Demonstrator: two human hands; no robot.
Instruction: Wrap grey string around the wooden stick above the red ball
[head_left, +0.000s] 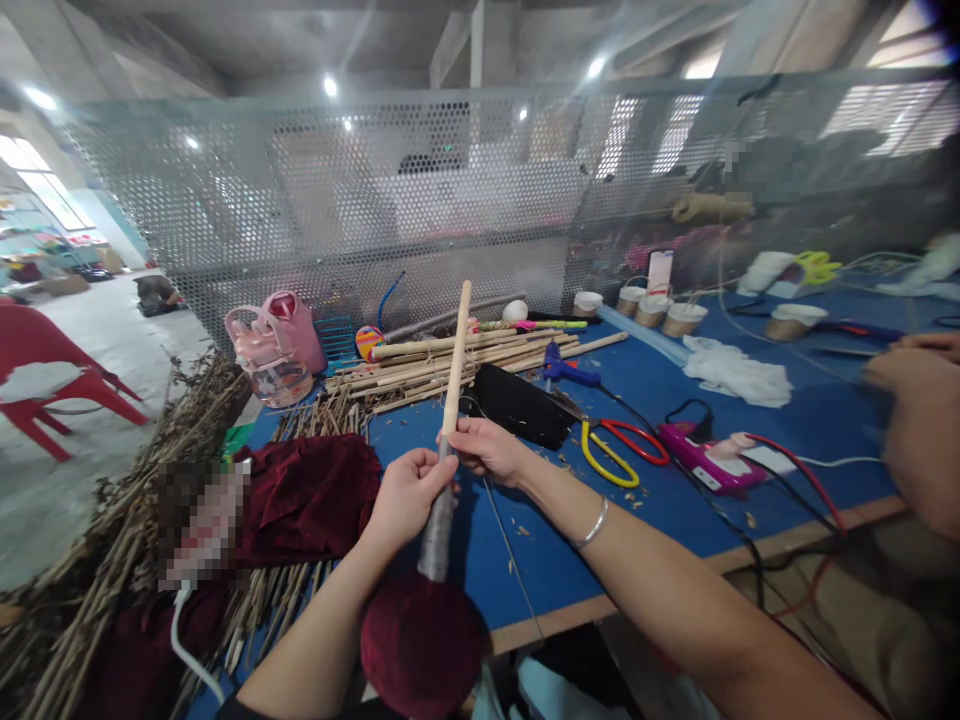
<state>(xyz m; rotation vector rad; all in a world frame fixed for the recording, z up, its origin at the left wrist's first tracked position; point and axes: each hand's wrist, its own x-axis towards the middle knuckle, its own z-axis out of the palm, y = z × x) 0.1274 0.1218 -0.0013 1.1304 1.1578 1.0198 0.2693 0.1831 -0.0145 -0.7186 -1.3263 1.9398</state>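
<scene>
A tall perforated metal screen stood behind a broad blue table, and a great heap of dried stalks spread along the left side. On the far part of the table lay a pile of pale wooden rods, and nearer, on the left, a crumpled maroon cloth. The wooden stick was held up near the middle of the table's front edge, slanting away from the person, its top bare and its lower length wrapped in a grey covering, with a rounded maroon end at the bottom. The left hand had its fingers closed around the wrapped part, thumb along the front; the right hand pinched the stick just above, near the upper edge of the covering. A co-worker's hand showed at the far right, blurred, so I could not tell what its fingers held. Smaller still were a pink bottle before the screen, a purple power strip, scissors with one yellow and one red handle, a blue glue gun near them, and a bracelet on the right wrist.
</scene>
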